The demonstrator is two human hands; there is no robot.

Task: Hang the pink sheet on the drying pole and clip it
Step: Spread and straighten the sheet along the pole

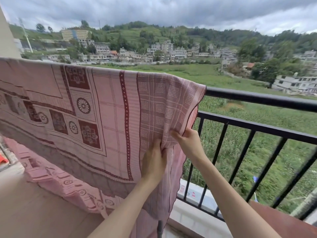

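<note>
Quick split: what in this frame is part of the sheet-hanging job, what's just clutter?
Job:
- pink sheet, draped over the top rail
- rail
- left hand, gripping the sheet
- right hand, pinching the sheet's edge
No clips in view.

Clutter:
- white box behind the bars
- red item at far left

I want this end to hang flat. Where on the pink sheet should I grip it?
Grip the pink sheet at its free right-hand edge, from the near side below the rail, as both hands do; that edge is bunched there.
</note>
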